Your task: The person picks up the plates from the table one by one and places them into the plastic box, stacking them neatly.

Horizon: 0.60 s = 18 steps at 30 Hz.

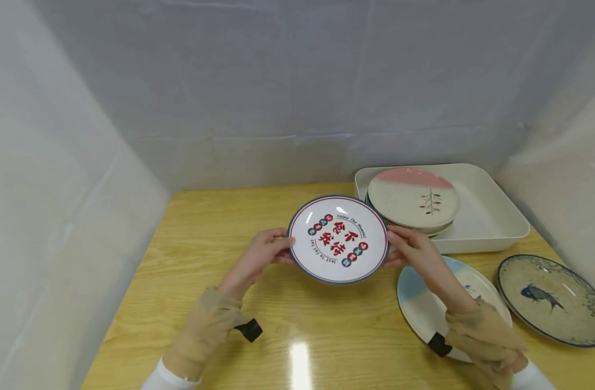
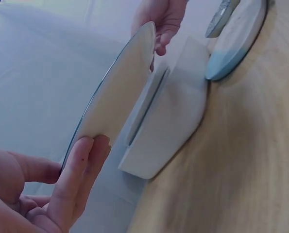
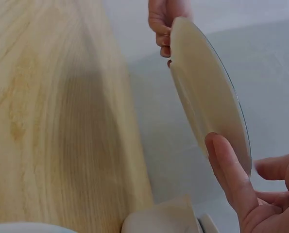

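A round white plate (image 1: 338,240) with a dark rim and red lettering is held up above the table between both hands. My left hand (image 1: 264,253) pinches its left edge, thumb over the rim and fingers beneath, as the left wrist view shows with the pale underside of the plate (image 2: 116,92). On the opposite edge my right hand (image 1: 414,250) grips in the same way; in the right wrist view its fingers (image 3: 230,167) press the underside. Below the right forearm lies a blue-and-cream plate (image 1: 420,303), partly hidden by the arm.
A white rectangular tub (image 1: 492,216) stands at the back right. Stacked plates lie in its left part, topped by a pink-and-cream plate (image 1: 399,200) with a twig pattern. A fish-patterned plate (image 1: 553,298) sits at the far right of the wooden table (image 1: 200,227). Pale sheeting surrounds the table.
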{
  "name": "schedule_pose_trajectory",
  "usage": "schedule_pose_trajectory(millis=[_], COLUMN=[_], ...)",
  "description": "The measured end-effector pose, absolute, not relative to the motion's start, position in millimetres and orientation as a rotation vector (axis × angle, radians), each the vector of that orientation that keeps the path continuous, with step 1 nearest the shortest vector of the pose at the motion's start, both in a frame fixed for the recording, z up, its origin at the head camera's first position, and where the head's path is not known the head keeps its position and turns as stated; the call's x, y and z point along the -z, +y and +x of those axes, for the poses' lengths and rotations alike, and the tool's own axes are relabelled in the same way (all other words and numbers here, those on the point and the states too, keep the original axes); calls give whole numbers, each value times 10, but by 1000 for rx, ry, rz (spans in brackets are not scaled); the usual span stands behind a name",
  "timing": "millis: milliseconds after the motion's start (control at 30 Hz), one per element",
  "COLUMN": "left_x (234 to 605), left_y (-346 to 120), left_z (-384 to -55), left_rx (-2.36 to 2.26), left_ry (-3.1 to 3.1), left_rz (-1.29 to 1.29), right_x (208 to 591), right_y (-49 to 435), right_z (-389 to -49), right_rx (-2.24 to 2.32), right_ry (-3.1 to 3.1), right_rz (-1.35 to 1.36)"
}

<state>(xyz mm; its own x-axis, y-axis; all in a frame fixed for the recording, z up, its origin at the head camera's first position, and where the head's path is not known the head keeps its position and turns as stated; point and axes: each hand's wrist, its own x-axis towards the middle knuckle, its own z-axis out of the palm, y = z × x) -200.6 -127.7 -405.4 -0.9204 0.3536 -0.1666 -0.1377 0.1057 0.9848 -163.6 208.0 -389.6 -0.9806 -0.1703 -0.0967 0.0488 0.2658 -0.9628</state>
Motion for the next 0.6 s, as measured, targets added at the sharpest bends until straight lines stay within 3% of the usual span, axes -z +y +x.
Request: schedule_pose_trajectory(millis=[100,600], left_x=[3924,3952], left_y=[-1304,-1177], left_z=[-1984,-1869], left_rx=[-1818,-1869], left_ry=[2013,1979], left_rz=[202,217], right_x=[3761,3739], right_y=[2050,2151], right_z=[-1638,-1623], right_rx=[1770,1821], right_ry=[2284,2214], right_rz=[-58,-71])
